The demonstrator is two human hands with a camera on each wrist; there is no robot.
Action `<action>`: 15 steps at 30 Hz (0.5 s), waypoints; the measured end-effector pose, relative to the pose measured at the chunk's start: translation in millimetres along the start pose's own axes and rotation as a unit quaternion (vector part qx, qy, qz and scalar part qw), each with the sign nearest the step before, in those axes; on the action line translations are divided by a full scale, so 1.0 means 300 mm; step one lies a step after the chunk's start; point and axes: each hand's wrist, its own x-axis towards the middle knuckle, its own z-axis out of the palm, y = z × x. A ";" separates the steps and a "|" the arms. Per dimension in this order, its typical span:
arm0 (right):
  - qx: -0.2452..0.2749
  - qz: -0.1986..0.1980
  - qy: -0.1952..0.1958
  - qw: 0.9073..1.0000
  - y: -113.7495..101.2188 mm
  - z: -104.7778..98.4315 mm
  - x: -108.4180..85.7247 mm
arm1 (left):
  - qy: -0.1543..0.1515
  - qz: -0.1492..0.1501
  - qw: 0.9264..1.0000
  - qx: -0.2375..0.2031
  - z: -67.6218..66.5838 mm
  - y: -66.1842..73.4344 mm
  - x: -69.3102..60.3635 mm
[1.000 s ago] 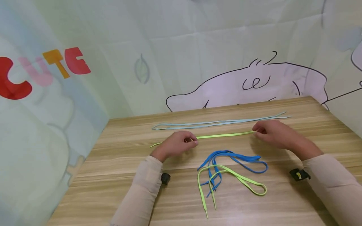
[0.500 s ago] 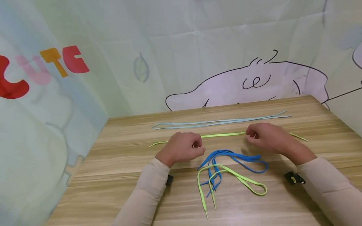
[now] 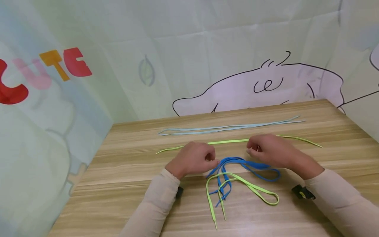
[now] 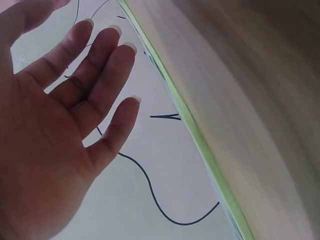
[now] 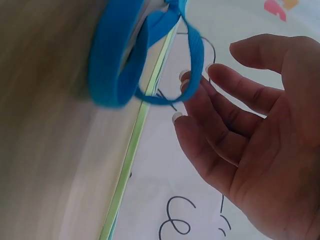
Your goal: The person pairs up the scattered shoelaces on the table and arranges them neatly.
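Note:
My left hand (image 3: pixel 193 158) hovers by the left side of a bunched blue shoelace (image 3: pixel 234 159), fingers loosely bent and holding nothing. Over the right part of that lace is my right hand (image 3: pixel 272 151), also relaxed with nothing in it. Behind both hands a yellow-green shoelace (image 3: pixel 228 142) lies stretched across the table; my hands hide short parts of it. A second yellow-green shoelace (image 3: pixel 251 186), folded with a loop at its right, overlaps the blue one in front. In the right wrist view, blue lace loops (image 5: pixel 105 65) appear large beside the fingers (image 5: pixel 197 145).
A light blue shoelace (image 3: pixel 201 133) lies doubled lengthwise near the back of the wooden table (image 3: pixel 118 184). A printed curtain (image 3: pixel 124 49) hangs behind the table and along its left side.
Both hands have let go of the stretched yellow-green shoelace and moved toward each other and nearer the blue shoelace. The stretched lace's right end now shows on the table.

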 end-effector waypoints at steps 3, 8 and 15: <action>0.001 -0.008 -0.003 1.000 -0.014 0.011 -0.003 | -0.004 0.005 1.000 -0.010 -0.001 0.010 -0.002; 0.000 -0.020 -0.016 1.000 -0.039 0.030 -0.005 | -0.023 0.008 0.999 -0.033 -0.001 0.021 -0.004; 0.014 -0.050 -0.044 0.998 -0.084 0.050 0.000 | -0.030 0.017 0.999 -0.026 0.004 0.026 0.000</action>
